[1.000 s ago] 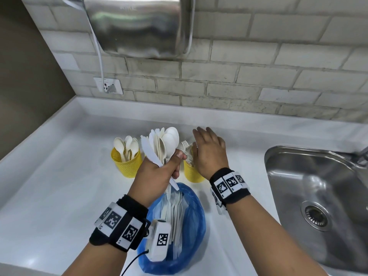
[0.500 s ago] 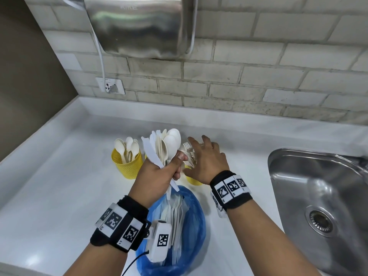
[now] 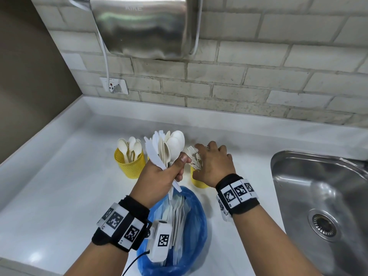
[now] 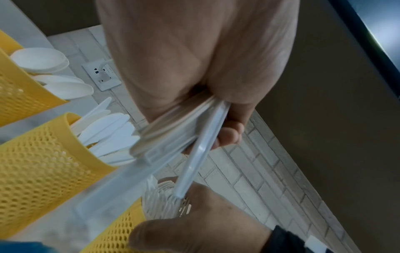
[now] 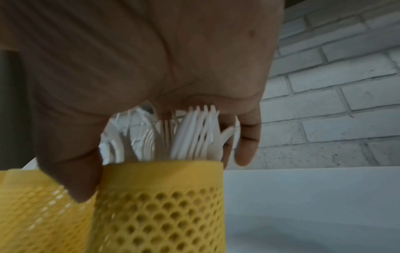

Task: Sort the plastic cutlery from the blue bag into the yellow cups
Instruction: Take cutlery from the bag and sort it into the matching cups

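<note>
While the left hand (image 3: 159, 176) grips a mixed bunch of cutlery (image 3: 166, 148) upright, fingers and thumb curled tight round the handles, the right hand (image 3: 214, 166) sits over the fork cup (image 5: 160, 202) at about one o'clock from the blue bag (image 3: 196, 226). Its fingers reach down among the forks (image 5: 194, 133) standing in that cup; whether they pinch one or only touch and tidy them, I cannot tell, for the palm hides the tips. More cutlery lies in the open bag at six o'clock, below the left fist. The spoon cup (image 3: 130, 164) stands at eleven o'clock from the bag, and the left wrist view shows a knife cup (image 4: 43, 162) between the two, mostly hidden behind the raised bunch.

To my eye the step in hand is seating forks in their cup. It would go best if the handles drop straight down through the standing tines instead of being forced sideways, since the mesh cup looks light and could tip. The left bunch fans loosely, with a knife handle slanting out below the fist, so a firm hold matters while the other hand works.

Everything rests on a white counter (image 3: 59, 186). A steel sink (image 3: 318, 196) lies at three o'clock, a pale brick wall (image 3: 258, 86) at twelve with a socket (image 3: 115, 86) and a steel hand dryer (image 3: 147, 26) above.
</note>
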Available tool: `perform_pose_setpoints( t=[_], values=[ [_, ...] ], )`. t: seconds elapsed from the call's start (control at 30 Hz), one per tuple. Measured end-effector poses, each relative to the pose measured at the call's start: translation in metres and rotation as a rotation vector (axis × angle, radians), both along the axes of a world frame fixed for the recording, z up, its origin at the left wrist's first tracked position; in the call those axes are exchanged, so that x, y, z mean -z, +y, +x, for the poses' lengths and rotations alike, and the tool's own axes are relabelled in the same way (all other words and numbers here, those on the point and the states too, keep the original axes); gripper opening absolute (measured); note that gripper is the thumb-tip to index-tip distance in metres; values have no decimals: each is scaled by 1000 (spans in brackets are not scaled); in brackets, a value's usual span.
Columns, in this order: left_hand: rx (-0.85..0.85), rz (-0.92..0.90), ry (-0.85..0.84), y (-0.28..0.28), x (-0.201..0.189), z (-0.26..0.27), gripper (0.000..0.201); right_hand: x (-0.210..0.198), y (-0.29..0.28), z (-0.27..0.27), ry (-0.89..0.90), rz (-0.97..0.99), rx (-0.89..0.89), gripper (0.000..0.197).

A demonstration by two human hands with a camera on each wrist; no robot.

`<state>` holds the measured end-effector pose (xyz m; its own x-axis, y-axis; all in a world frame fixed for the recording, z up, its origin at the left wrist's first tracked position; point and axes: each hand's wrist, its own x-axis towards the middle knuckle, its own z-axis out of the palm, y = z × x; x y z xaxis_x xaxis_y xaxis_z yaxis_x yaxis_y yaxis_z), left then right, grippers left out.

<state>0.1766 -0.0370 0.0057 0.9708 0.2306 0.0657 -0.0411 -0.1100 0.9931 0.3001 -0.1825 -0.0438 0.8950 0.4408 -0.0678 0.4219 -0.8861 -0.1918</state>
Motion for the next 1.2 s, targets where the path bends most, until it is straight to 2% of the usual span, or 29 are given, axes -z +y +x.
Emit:
perform_pose_setpoints(
  t=[0.1, 0.23, 0.3, 0.4, 0.47, 0.57, 0.67, 0.87, 1.1, 1.2],
  values=[
    [36, -30, -2, -1, -1, 1, 24, -14, -5, -1, 98, 76, -20, 95],
    [95, -73, -37, -1, -5, 4, 24, -51, -16, -12, 73, 537, -27, 90],
    [100, -72, -57, -1, -6, 7, 28, -65, -20, -22, 49, 764, -85, 77],
    [105, -28, -67, 1, -7, 10, 32, -79, -23, -36, 159, 1067, -192, 39],
    [105, 38, -60, 3, -4, 9, 29, -81, -21, -44, 206, 1159, -242, 22],
    [112, 53, -38, 3, 0, 4, 26, -75, -18, -51, 175, 1226, -222, 9],
    [142, 27, -39, 1, -3, 1, 17, -74, -18, -52, 203, 1316, -166, 8],
    [166, 53, -42, 0, -9, 3, 24, -84, -15, -51, 312, 1571, -39, 15],
    [161, 85, -14, -2, -6, -1, 32, -96, -20, -51, 661, 2004, 88, 13],
    [172, 79, -20, -2, -10, 5, 23, -98, -25, -38, 810, 2183, 58, 13]
  ],
)
